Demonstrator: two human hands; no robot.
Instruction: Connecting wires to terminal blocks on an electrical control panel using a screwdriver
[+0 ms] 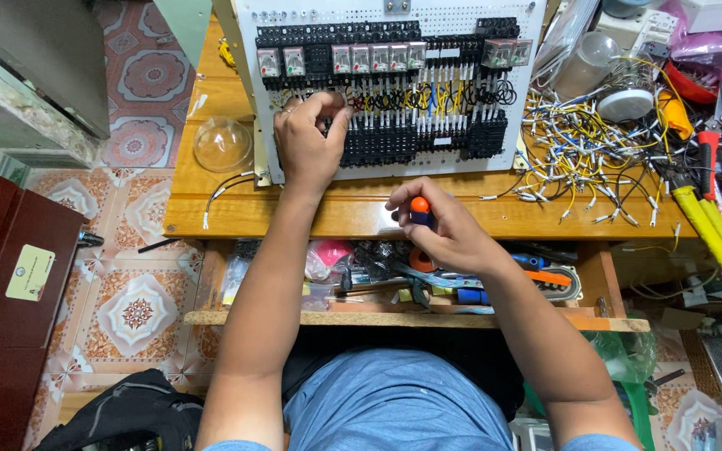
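A white perforated panel (461,21) with rows of black terminal blocks and clear relays leans on a wooden bench (294,213). My left hand (309,142) rests against the panel's lower left, fingertips pinched at the wiring there; what they pinch is hidden. My right hand (444,230) hovers over the bench's front edge, closed around a screwdriver (419,209) with an orange-capped blue handle, its shaft hidden by the fingers.
A heap of yellow and white wires (582,150) lies right of the panel, with red-handled pliers (720,146) and a yellow-handled tool (716,234) beyond. A clear dome (222,144) sits at left. A lower shelf (378,317) holds assorted tools.
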